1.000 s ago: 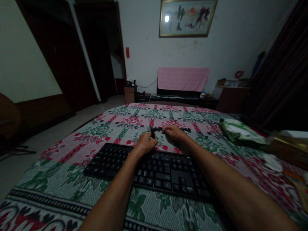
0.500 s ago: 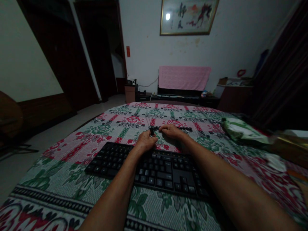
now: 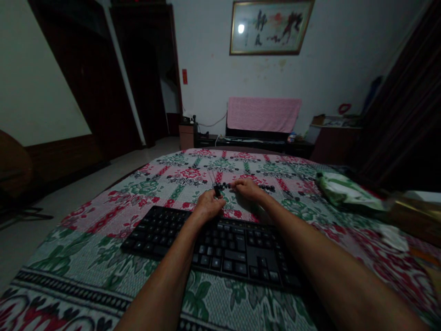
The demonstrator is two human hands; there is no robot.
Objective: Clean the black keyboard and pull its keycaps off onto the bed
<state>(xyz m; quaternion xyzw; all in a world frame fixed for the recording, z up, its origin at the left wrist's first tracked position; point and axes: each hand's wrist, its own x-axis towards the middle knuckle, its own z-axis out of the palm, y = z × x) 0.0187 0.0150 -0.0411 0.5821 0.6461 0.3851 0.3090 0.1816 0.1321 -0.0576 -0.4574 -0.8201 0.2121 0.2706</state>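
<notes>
A black keyboard lies on the flowered cloth in front of me. Beyond its far edge runs a row of small black keycaps. My left hand is closed and pinches one small black keycap at the row's left end. My right hand rests curled on the row, fingertips closed on the keycaps; what exactly they grip is too small to make out.
A green and white plastic bag lies on the cloth at the right. Farther right are dim boxes. Behind the table stand a low cabinet with a pink cloth and a framed picture on the wall.
Both hands stay at the keycap row with only small finger shifts. The camera view has drifted slightly.
</notes>
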